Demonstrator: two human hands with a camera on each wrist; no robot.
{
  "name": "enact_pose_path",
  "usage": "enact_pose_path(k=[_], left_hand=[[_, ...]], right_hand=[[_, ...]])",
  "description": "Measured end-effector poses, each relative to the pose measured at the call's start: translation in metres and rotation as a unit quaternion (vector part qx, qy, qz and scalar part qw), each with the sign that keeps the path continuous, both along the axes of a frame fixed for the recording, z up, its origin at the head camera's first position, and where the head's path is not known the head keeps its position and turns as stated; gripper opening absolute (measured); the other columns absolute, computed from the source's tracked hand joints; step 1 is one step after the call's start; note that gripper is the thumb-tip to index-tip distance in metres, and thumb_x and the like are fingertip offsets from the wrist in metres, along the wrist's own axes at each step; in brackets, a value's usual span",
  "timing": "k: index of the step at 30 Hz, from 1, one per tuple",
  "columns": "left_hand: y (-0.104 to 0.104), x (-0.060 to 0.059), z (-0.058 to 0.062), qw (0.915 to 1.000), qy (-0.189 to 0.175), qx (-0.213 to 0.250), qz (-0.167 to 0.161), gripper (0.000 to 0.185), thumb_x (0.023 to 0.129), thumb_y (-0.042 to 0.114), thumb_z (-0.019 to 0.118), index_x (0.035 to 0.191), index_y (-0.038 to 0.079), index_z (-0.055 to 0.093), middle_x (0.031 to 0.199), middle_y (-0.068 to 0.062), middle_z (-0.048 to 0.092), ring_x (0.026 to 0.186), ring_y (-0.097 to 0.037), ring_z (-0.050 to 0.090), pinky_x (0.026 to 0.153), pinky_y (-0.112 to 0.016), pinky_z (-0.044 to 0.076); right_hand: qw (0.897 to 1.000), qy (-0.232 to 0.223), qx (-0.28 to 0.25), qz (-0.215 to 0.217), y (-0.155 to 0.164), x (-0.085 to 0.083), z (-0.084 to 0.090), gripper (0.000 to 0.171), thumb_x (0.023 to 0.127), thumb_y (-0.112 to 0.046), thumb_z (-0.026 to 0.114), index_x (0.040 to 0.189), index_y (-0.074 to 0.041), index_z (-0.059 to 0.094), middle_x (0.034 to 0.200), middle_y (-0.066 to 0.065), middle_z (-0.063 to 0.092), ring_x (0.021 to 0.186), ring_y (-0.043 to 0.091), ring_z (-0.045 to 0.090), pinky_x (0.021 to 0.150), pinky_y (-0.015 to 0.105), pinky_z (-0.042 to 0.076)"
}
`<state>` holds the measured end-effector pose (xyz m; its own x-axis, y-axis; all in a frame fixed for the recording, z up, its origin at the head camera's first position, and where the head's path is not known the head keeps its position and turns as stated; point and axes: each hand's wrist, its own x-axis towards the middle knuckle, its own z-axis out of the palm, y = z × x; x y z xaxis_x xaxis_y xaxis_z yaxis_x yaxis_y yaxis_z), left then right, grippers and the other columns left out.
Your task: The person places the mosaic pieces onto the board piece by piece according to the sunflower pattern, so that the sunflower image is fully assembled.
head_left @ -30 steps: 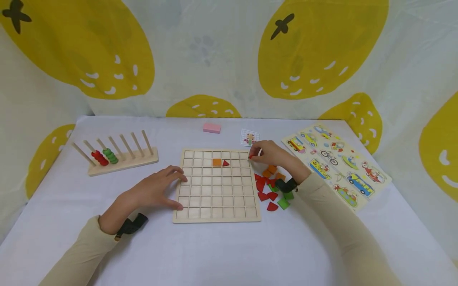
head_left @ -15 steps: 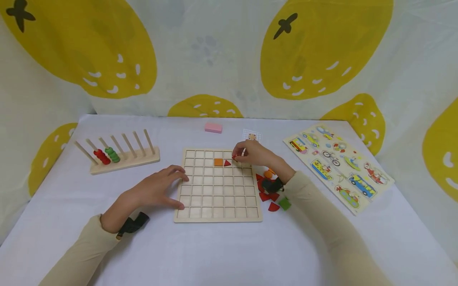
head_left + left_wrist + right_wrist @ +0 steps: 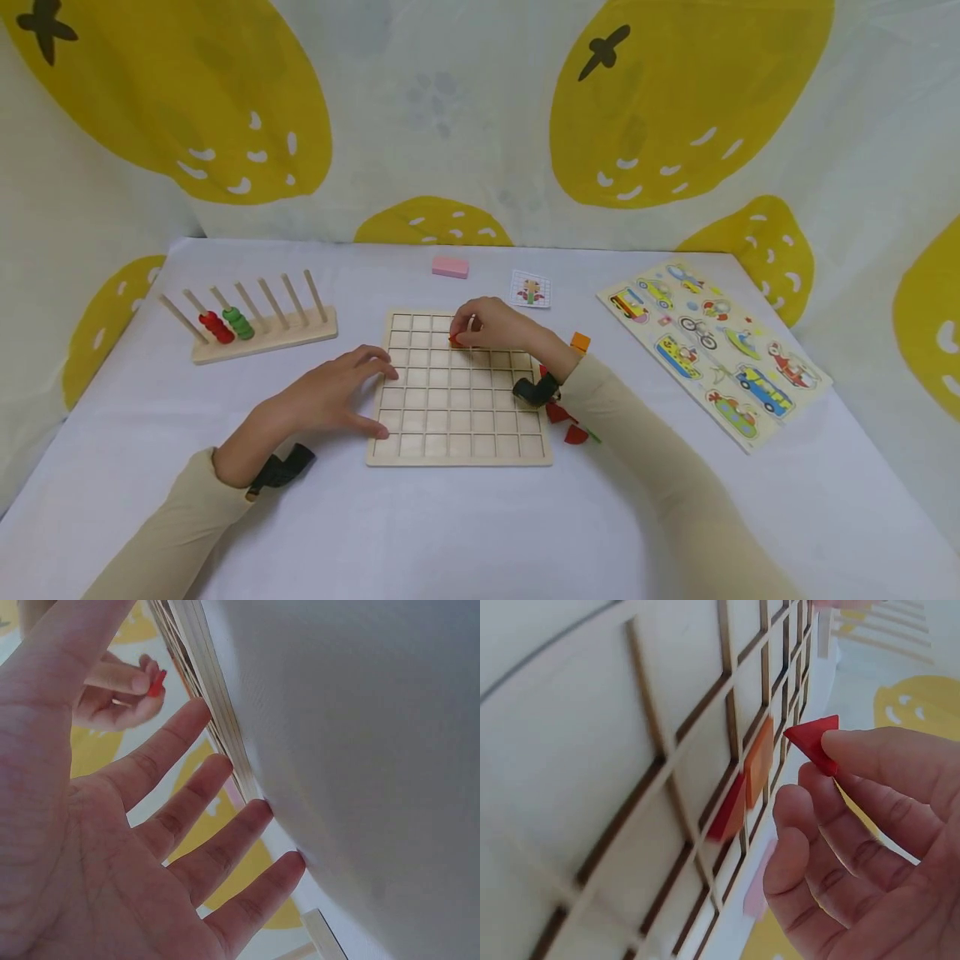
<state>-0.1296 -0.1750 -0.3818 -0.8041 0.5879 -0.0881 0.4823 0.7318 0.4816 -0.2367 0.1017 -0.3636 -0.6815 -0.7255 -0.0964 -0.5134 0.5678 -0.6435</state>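
A wooden grid board (image 3: 457, 408) lies flat at the table's middle. My right hand (image 3: 461, 332) hovers over its upper rows and pinches a small red triangle piece (image 3: 454, 339) between thumb and fingertips. The right wrist view shows that piece (image 3: 814, 741) held just above an orange square (image 3: 757, 761) and a red triangle (image 3: 727, 814) lying in neighbouring cells. My left hand (image 3: 360, 398) rests on the cloth with spread, straight fingers against the board's left edge (image 3: 217, 712) and holds nothing.
Loose red pieces (image 3: 566, 417) and an orange piece (image 3: 579, 342) lie right of the board. A peg rack (image 3: 255, 321) with red and green rings stands far left. A pink block (image 3: 450, 267), a small picture card (image 3: 530, 290) and a vehicle puzzle (image 3: 712, 350) lie beyond.
My right hand has carried the red piece leftward from the board's top right corner to over the orange square and red triangle, hiding them in the head view. The left hand has stayed put.
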Motion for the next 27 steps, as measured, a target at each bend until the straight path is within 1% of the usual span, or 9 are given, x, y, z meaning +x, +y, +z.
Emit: enact_pose_path(k=[5, 8, 14, 19, 23, 27], left_hand=[[0.001, 0.000, -0.001, 1.0000, -0.004, -0.004, 0.004, 0.069, 0.072, 0.051, 0.082, 0.126, 0.016, 0.057, 0.139, -0.010, 0.044, 0.124, -0.036, 0.049, 0.097, -0.055, 0.043], [0.002, -0.001, -0.002, 1.0000, -0.003, -0.003, 0.003, 0.069, 0.072, 0.051, 0.082, 0.126, 0.015, 0.057, 0.139, -0.011, 0.044, 0.124, -0.036, 0.049, 0.097, -0.055, 0.043], [0.002, -0.002, -0.001, 1.0000, 0.004, -0.006, -0.002, 0.070, 0.072, 0.053, 0.082, 0.125, 0.016, 0.057, 0.139, -0.010, 0.045, 0.123, -0.035, 0.050, 0.096, -0.054, 0.044], [0.002, -0.002, -0.001, 1.0000, 0.001, -0.009, 0.001, 0.070, 0.071, 0.054, 0.082, 0.125, 0.016, 0.056, 0.139, -0.010, 0.045, 0.123, -0.035, 0.050, 0.096, -0.054, 0.044], [0.001, -0.002, -0.001, 1.0000, -0.001, -0.007, 0.003, 0.070, 0.071, 0.053, 0.082, 0.125, 0.015, 0.057, 0.138, -0.011, 0.045, 0.123, -0.035, 0.049, 0.097, -0.053, 0.044], [0.000, -0.002, -0.001, 1.0000, -0.007, -0.003, 0.006, 0.071, 0.071, 0.051, 0.083, 0.125, 0.015, 0.057, 0.138, -0.010, 0.045, 0.125, -0.035, 0.048, 0.098, -0.053, 0.044]], right_hand=[[1.000, -0.010, -0.003, 0.005, -0.012, -0.003, -0.004, 0.008, 0.092, -0.008, 0.064, 0.096, -0.004, 0.069, 0.082, 0.005, 0.066, 0.064, 0.010, 0.058, 0.068, 0.022, 0.046], [1.000, -0.011, -0.001, 0.005, -0.015, -0.004, -0.006, 0.009, 0.092, -0.008, 0.064, 0.097, -0.003, 0.069, 0.082, 0.005, 0.066, 0.064, 0.011, 0.057, 0.066, 0.021, 0.045], [1.000, -0.004, 0.004, 0.002, -0.016, -0.004, -0.008, 0.011, 0.092, -0.007, 0.063, 0.099, -0.001, 0.069, 0.086, 0.007, 0.068, 0.071, 0.016, 0.059, 0.069, 0.022, 0.045], [1.000, -0.003, 0.007, 0.006, -0.017, -0.005, -0.008, 0.011, 0.093, -0.007, 0.062, 0.101, -0.002, 0.069, 0.090, 0.008, 0.067, 0.074, 0.016, 0.058, 0.073, 0.024, 0.045], [1.000, 0.012, 0.003, 0.013, -0.018, -0.005, -0.010, 0.011, 0.093, -0.007, 0.063, 0.101, -0.002, 0.069, 0.093, 0.009, 0.067, 0.075, 0.016, 0.058, 0.075, 0.025, 0.046], [0.999, 0.027, -0.005, 0.021, -0.018, -0.006, -0.011, 0.013, 0.091, -0.007, 0.066, 0.102, -0.001, 0.070, 0.097, 0.011, 0.065, 0.078, 0.019, 0.060, 0.076, 0.026, 0.048]])
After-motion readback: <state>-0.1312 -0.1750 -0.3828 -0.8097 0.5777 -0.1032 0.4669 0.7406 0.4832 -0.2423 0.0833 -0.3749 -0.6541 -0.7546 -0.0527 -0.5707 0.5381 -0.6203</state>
